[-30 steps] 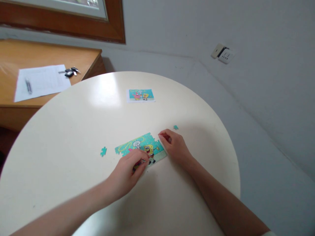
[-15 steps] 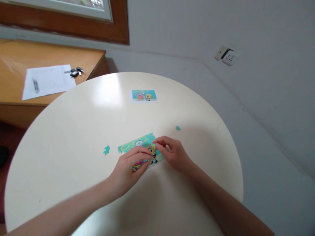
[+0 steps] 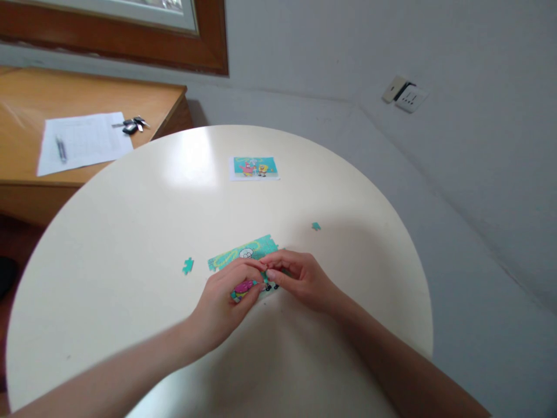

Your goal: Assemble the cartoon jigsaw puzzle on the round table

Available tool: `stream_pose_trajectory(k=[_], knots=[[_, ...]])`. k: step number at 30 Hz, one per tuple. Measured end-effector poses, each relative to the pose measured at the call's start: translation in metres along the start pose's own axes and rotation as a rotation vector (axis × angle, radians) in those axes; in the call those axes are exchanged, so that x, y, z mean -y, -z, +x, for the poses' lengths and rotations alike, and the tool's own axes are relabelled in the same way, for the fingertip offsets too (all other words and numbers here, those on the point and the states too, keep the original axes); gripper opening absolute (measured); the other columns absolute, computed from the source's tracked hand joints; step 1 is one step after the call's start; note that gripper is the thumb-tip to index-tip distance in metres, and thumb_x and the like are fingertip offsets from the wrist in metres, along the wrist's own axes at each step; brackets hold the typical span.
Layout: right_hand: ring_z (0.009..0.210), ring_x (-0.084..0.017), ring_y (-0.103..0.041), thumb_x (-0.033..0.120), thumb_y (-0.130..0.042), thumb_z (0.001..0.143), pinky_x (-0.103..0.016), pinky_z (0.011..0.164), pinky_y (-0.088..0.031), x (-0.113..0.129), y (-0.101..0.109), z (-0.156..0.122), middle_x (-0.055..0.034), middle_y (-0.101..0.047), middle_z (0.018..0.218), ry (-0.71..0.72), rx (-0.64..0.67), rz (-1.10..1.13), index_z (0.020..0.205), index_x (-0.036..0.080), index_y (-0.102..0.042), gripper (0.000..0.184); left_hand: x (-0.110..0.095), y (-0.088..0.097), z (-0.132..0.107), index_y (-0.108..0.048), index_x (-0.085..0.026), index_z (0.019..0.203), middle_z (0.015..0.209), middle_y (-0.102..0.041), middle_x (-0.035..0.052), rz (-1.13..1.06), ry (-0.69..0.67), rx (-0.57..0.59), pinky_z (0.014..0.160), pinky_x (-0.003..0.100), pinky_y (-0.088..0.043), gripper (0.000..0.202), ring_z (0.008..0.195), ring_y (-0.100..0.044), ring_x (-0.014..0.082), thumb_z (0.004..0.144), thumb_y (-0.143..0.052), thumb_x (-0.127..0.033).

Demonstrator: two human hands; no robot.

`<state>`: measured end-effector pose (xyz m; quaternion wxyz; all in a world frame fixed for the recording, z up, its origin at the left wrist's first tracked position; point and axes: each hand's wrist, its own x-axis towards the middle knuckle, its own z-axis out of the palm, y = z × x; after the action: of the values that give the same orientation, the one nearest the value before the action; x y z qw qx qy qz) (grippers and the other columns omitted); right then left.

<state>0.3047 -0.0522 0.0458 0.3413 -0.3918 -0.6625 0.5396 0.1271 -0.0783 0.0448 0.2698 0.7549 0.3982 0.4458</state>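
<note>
A partly joined jigsaw puzzle [image 3: 235, 254] with cartoon figures on teal lies tilted on the round white table, its middle and lower part covered by my hands. Above it, a small teal puzzle piece [image 3: 266, 277] shows between my fingertips. My right hand [image 3: 300, 276] pinches this piece between thumb and fingers. From the other side my left hand [image 3: 232, 290] closes thumb and bent fingers at the same piece; the exact contact is partly hidden. One loose teal piece [image 3: 188, 266] lies left of the puzzle, and another loose piece [image 3: 315, 226] lies to its upper right.
A picture card [image 3: 255, 167] with the same cartoon scene lies farther back on the table [image 3: 130, 232]. At the left, a wooden desk [image 3: 143, 96] carries a paper sheet [image 3: 87, 145], a pen [image 3: 61, 150] and keys [image 3: 133, 125]. A wall socket [image 3: 411, 97] is at the right.
My right hand has moved left and slightly down, from the puzzle's right side to my left fingertips. The teal piece now shows between both hands. My left hand has barely shifted.
</note>
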Motion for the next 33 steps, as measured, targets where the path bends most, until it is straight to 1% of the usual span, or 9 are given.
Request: stream_pose_trajectory(k=[6,10,14,22,30,33], knots=[[0.069,-0.012,-0.058,0.026,-0.064,0.075,-0.026,0.065,-0.047,-0.0037,-0.0019,-0.0001,-0.0024,-0.064,0.076,-0.013,0.004,0.059,0.096,0.017,-0.069,0.023,0.0004,-0.0001,0.0005,-0.059,-0.019,0.078,0.083,-0.069,0.0024,-0.014,0.009,0.002,0.073,0.024,-0.053,0.012,0.081,-0.065,0.0129,0.080,-0.055,-0.008],[0.067,-0.011,-0.056,0.028,-0.068,0.073,-0.026,0.064,-0.047,-0.0041,-0.0017,0.0009,-0.0015,-0.063,0.073,-0.017,0.000,0.107,0.093,0.017,-0.070,0.023,0.0004,-0.0012,-0.0001,-0.058,-0.019,0.080,0.084,-0.067,0.0027,-0.011,0.007,-0.030,0.073,0.024,-0.052,0.011,0.082,-0.064,0.0134,0.079,-0.056,-0.008],[0.066,-0.011,-0.057,0.030,-0.068,0.074,-0.026,0.064,-0.048,-0.0042,-0.0012,0.0013,-0.0017,-0.065,0.073,-0.018,-0.004,0.129,0.094,0.017,-0.069,0.024,0.0004,-0.0017,-0.0004,-0.058,-0.019,0.083,0.085,-0.065,0.0035,-0.010,0.022,-0.058,0.072,0.024,-0.052,0.011,0.083,-0.063,0.0136,0.079,-0.057,-0.009],[0.065,-0.011,-0.057,0.028,-0.067,0.075,-0.026,0.065,-0.047,-0.0058,-0.0011,0.0007,-0.0013,-0.065,0.073,0.001,-0.018,0.108,0.095,0.018,-0.070,0.023,0.0002,-0.0017,-0.0002,-0.058,-0.019,0.083,0.085,-0.066,0.0037,-0.054,0.085,-0.054,0.074,0.027,-0.053,0.010,0.083,-0.063,0.0148,0.079,-0.057,-0.011],[0.066,-0.011,-0.054,0.031,-0.066,0.076,-0.026,0.064,-0.046,-0.0053,-0.0005,0.0012,-0.0013,-0.061,0.073,0.012,-0.014,0.080,0.098,0.018,-0.069,0.025,0.0004,-0.0021,-0.0021,-0.056,-0.019,0.084,0.087,-0.064,0.0037,-0.047,0.100,-0.044,0.074,0.026,-0.053,0.009,0.082,-0.062,0.0136,0.081,-0.056,-0.011],[0.067,-0.011,-0.053,0.032,-0.063,0.078,-0.026,0.064,-0.046,-0.0041,0.0005,0.0006,-0.0007,-0.059,0.073,0.000,-0.017,0.081,0.101,0.018,-0.067,0.027,-0.0003,-0.0004,-0.0010,-0.055,-0.019,0.084,0.088,-0.063,0.0043,-0.004,0.086,-0.046,0.075,0.027,-0.052,0.008,0.084,-0.062,0.0139,0.082,-0.054,-0.011]])
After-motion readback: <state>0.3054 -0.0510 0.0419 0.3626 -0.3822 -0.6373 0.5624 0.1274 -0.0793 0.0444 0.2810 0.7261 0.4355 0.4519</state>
